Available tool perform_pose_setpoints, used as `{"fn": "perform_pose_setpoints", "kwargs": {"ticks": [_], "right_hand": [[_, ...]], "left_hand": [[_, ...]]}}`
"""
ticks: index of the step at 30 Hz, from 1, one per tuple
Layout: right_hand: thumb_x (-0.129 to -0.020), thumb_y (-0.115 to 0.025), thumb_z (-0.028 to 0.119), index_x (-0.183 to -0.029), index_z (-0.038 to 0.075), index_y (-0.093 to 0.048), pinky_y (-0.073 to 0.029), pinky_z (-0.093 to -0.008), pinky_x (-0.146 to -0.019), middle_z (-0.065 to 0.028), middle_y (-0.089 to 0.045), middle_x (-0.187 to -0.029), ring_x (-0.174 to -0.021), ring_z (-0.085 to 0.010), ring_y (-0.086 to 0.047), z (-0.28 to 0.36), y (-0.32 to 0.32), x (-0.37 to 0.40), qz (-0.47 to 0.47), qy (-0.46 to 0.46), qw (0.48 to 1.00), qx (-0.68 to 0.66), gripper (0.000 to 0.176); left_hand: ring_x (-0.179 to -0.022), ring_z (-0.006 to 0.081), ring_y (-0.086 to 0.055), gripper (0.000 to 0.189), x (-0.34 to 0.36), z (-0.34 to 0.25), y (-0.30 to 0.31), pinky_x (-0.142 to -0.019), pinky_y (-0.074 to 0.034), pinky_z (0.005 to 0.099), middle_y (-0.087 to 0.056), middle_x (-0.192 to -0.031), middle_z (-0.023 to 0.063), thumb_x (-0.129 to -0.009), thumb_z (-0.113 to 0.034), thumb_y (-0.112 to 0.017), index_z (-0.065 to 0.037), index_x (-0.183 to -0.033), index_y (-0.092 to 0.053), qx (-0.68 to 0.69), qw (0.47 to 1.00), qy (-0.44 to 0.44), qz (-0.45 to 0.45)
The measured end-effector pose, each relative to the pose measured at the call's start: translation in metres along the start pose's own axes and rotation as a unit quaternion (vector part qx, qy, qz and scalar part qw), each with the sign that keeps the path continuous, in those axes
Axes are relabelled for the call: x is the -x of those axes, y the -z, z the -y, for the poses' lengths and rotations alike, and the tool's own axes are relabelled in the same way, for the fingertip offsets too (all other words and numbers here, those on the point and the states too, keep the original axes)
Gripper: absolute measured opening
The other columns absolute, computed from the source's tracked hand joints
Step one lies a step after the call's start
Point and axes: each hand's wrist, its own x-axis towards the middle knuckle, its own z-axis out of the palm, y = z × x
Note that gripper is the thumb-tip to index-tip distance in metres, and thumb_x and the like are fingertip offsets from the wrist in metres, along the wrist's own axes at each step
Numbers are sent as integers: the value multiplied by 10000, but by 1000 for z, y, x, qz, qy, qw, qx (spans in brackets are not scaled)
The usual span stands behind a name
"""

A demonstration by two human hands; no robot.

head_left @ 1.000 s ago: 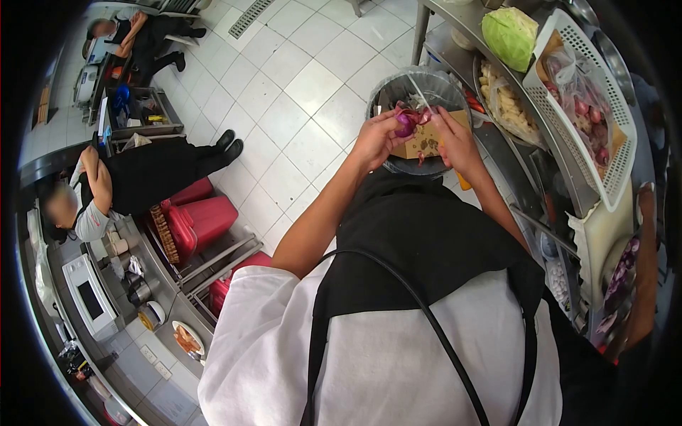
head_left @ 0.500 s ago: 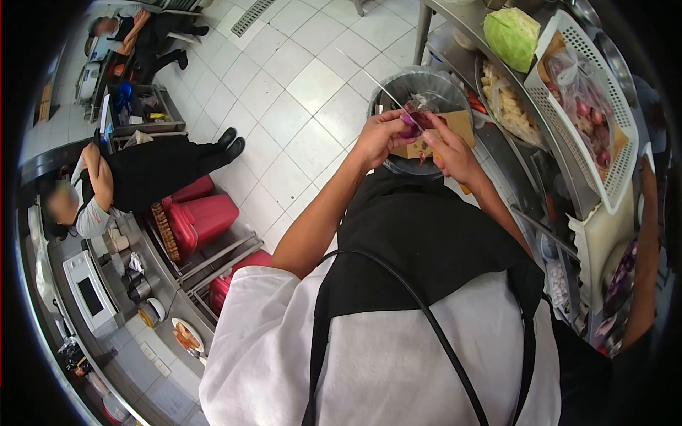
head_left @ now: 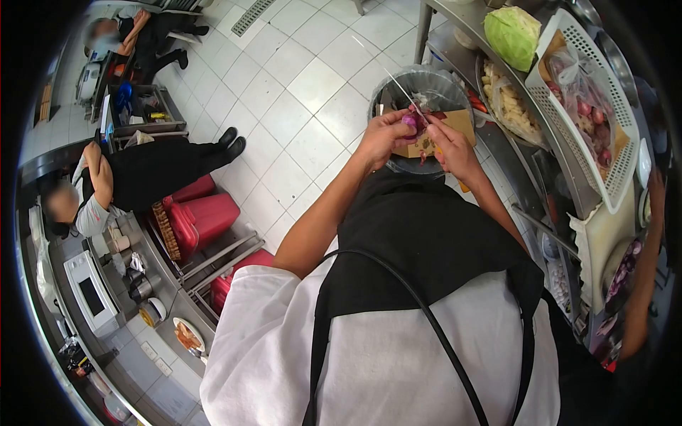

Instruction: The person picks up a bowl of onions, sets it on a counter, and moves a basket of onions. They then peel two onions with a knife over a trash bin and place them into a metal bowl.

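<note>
My left hand [head_left: 383, 138] is closed around a purple-red onion [head_left: 411, 123], held over a bin [head_left: 381, 91] lined with a dark bag. In my right hand [head_left: 453, 147] is a knife [head_left: 402, 86], gripped with the thumb close to the onion. Its long thin blade points up and left, past the bin's rim. The handle is mostly hidden in my fingers. Beneath my hands, a piece of brown cardboard [head_left: 462, 126] and peelings lie in the bin.
At right, a metal counter carries a green cabbage [head_left: 511, 39], a white basket [head_left: 612, 186] with bagged onions, and a bowl of pale peeled pieces [head_left: 503, 99]. A co-worker's arm [head_left: 645, 263] reaches in at far right. Two people stand at left, near red bins [head_left: 206, 226].
The knife blade has shifted slightly at the onion, and more of the bright purple onion shows. At far right the co-worker's arm has moved down, away from the white dish.
</note>
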Motion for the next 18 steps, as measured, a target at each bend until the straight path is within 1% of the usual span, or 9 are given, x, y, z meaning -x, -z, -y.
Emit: {"fn": "perform_pose_setpoints", "kwargs": {"ticks": [4, 7, 9, 12, 13, 16, 18], "right_hand": [[-1007, -525, 382, -1368, 107, -585, -402, -257, -461, 1, -532, -654, -517, -83, -486, -6, 2, -6, -9, -11, 1000, -13, 457], [-1003, -530, 403, -1364, 116, -591, -390, -251, -443, 7, -527, -659, -510, -82, -484, -4, 5, -7, -32, -17, 999, -39, 465], [-1000, -532, 417, -1359, 124, -597, -381, -246, -435, 11, -526, -667, -504, -78, -478, -13, 12, -14, -47, -35, 998, -34, 467], [-999, -530, 431, -1359, 133, -598, -378, -242, -433, 13, -526, -678, -501, -74, -471, -14, 21, -19, -67, -53, 996, -26, 472], [-999, -528, 435, -1360, 135, -597, -378, -241, -433, 12, -527, -681, -501, -73, -470, -12, 24, -20, -74, -56, 995, -23, 474], [-999, -517, 455, -1391, 150, -566, -378, -244, -433, 6, -525, -679, -511, -75, -475, -24, 29, -38, -46, -67, 996, -42, 499], [-996, -514, 461, -1410, 144, -543, -380, -244, -437, 9, -531, -677, -505, -77, -474, -27, 22, -49, -58, -76, 993, -66, 522]], "left_hand": [[-1006, 196, -671, 467, -4, 5, 5, -866, -578, 320, -662, -1150, 116, -881, 33, -607, 56, -1339, -516, 4, 1000, -6, 8], [-1026, 214, -669, 492, -2, 5, 7, -878, -579, 338, -651, -1179, 136, -872, 48, -600, 68, -1351, -495, 4, 1000, -7, 15], [-1041, 226, -666, 504, 4, 2, 6, -889, -579, 351, -640, -1203, 149, -867, 58, -592, 78, -1358, -480, 5, 1000, -1, 15], [-1071, 240, -656, 514, 8, 1, 8, -931, -566, 369, -624, -1229, 164, -877, 57, -564, 81, -1377, -451, 42, 998, -5, 55], [-1080, 241, -652, 498, 8, 1, 9, -944, -561, 373, -622, -1233, 165, -885, 47, -558, 79, -1371, -454, 56, 997, -9, 50], [-1105, 242, -641, 441, 6, 4, 12, -978, -545, 384, -620, -1239, 165, -908, 15, -542, 71, -1339, -471, 98, 994, -11, 41], [-1118, 242, -636, 388, 0, 8, 16, -992, -537, 388, -623, -1237, 162, -924, -9, -535, 62, -1303, -495, 126, 991, -7, 44]]}}
